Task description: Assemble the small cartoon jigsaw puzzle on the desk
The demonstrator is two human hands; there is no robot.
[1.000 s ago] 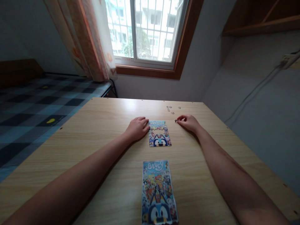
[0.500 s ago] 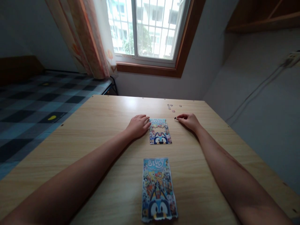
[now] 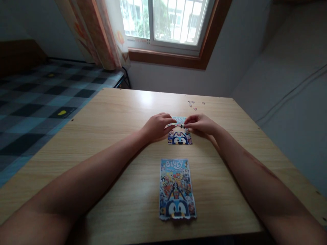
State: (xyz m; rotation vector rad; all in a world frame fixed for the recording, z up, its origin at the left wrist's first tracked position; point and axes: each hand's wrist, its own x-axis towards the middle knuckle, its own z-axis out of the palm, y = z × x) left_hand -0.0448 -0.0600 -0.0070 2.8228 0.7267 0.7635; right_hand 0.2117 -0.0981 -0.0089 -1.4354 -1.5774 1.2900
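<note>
A jigsaw puzzle [image 3: 180, 140] with a blue cartoon dog face lies on the table, with a gap in its middle. Over its left edge reaches my left hand [image 3: 158, 126], fingers apart, holding nothing that I can see. My right hand [image 3: 200, 124] is at the puzzle's upper right, thumb and finger pinched on a small dark puzzle piece [image 3: 182, 126] above the gap. Whether the piece touches the puzzle, I cannot tell. Nearer to me lies a torn-edged Bluey picture packet [image 3: 176, 189] with the same picture.
Several loose puzzle pieces [image 3: 195, 109] lie toward the far right of the wooden table [image 3: 114, 119]. A bed with a checked cover [image 3: 84, 92] stands at the left. Behind the table are a window [image 3: 176, 23] and an orange curtain [image 3: 98, 37].
My right hand has carried the piece left, from beside the puzzle to over its gap. My left hand has shifted onto the puzzle's left side. The camera view has tilted down.
</note>
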